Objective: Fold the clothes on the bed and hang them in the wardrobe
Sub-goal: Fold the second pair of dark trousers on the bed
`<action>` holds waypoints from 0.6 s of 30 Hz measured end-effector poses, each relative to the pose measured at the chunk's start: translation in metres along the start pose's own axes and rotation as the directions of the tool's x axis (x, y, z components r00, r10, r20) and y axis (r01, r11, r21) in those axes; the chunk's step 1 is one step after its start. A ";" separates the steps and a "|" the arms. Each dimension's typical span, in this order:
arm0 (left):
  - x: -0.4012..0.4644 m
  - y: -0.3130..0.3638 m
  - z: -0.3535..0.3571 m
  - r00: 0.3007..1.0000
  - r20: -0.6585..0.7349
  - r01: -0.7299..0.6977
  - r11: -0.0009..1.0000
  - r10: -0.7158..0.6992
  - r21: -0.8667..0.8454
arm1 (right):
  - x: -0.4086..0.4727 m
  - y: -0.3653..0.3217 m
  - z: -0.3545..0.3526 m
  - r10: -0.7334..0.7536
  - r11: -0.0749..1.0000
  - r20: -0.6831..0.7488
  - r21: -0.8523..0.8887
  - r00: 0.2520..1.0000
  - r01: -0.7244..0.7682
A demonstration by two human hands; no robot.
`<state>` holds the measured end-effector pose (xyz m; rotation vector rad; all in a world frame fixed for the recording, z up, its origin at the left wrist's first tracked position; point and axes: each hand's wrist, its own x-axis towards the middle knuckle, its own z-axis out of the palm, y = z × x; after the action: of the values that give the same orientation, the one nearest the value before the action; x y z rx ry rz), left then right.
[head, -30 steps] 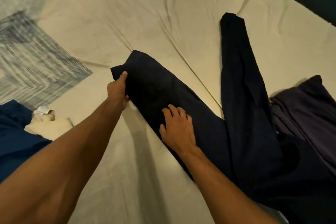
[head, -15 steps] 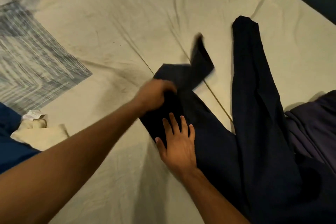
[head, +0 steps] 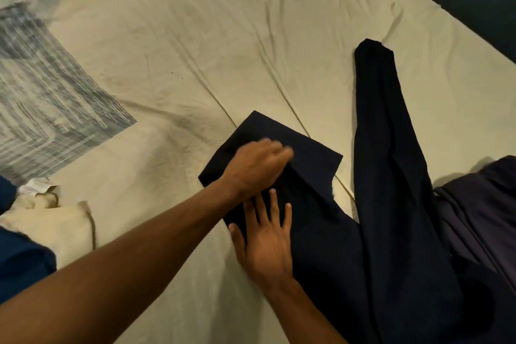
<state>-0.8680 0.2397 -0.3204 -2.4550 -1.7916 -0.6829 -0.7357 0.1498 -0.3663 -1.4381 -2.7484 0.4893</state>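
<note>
Pressing hands (head: 262, 204) flat on trousers (head: 391, 176)

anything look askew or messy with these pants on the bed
Only one leg of the dark trousers is folded back, at the left hand; the other leg lies splayed out straight. The bed sheet is creased.

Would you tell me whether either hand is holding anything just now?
Neither clearly grips anything. The right hand presses flat on the dark trousers; the blurred left hand rests on their folded-over leg end, grip unclear.
</note>
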 end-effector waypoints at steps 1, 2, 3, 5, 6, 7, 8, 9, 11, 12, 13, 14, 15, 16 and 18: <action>0.007 -0.009 -0.009 0.983 -0.085 0.156 0.982 -0.165 -0.105 | 0.005 0.000 -0.001 -0.016 1.000 -0.029 -0.007 0.999 0.016; 0.014 -0.021 -0.020 0.931 -0.122 0.317 0.928 -0.344 -0.198 | 0.011 0.000 -0.003 -0.027 1.000 -0.054 -0.011 0.998 0.027; 0.021 -0.036 -0.031 0.854 -0.146 0.452 0.850 -0.500 -0.271 | 0.019 0.000 -0.006 -0.030 0.999 -0.082 -0.017 0.996 0.029; 0.026 -0.074 -0.049 0.641 -0.196 0.656 0.662 -0.742 -0.363 | 0.042 -0.002 -0.013 -0.011 1.000 -0.133 -0.022 0.991 0.008; 0.025 -0.095 -0.053 0.505 -0.189 0.736 0.534 -0.842 -0.416 | 0.054 -0.003 -0.017 -0.001 1.000 -0.145 -0.019 0.989 -0.002; 0.019 -0.118 -0.054 0.355 -0.154 0.796 0.385 -0.922 -0.466 | 0.069 -0.004 -0.022 -0.004 1.000 -0.141 -0.019 0.990 0.001; 0.010 -0.141 -0.050 0.204 -0.093 0.834 0.223 -0.974 -0.505 | 0.083 -0.006 -0.025 -0.018 0.999 -0.123 -0.028 0.992 0.015; -0.003 -0.162 -0.046 0.064 -0.018 0.838 0.063 -0.998 -0.542 | 0.097 -0.009 -0.027 -0.047 0.998 -0.089 -0.044 0.995 0.043; -0.027 -0.189 -0.040 -0.103 0.147 0.776 -0.172 -0.984 -0.607 | 0.119 -0.015 -0.027 -0.115 0.990 0.004 -0.076 0.993 0.115; -0.035 -0.200 -0.037 -0.136 0.208 0.727 -0.240 -0.969 -0.644 | 0.129 -0.018 -0.024 -0.147 0.984 0.034 -0.094 0.989 0.149; -0.039 -0.207 -0.035 -0.135 0.254 0.681 -0.276 -0.958 -0.678 | 0.136 -0.020 -0.021 -0.167 0.980 0.049 -0.106 0.985 0.171; -0.041 -0.214 -0.032 -0.119 0.277 0.644 -0.287 -0.953 -0.709 | 0.143 -0.023 -0.017 -0.174 0.978 0.054 -0.106 0.983 0.179; -0.041 -0.220 -0.030 -0.111 0.285 0.624 -0.290 -0.952 -0.726 | 0.148 -0.025 -0.013 -0.172 0.979 0.050 -0.100 0.984 0.177; -0.039 -0.226 -0.029 -0.105 0.286 0.614 -0.288 -0.952 -0.734 | 0.153 -0.026 -0.011 -0.167 0.981 0.037 -0.099 0.985 0.170; -0.039 -0.236 -0.030 -0.094 0.250 0.628 -0.252 -0.964 -0.736 | 0.158 -0.030 -0.006 -0.163 0.981 0.021 -0.107 0.986 0.164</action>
<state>-1.1025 0.2760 -0.3618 0.0137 -3.1341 -2.0625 -0.8507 0.2624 -0.3746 -1.2161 -2.9122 0.3498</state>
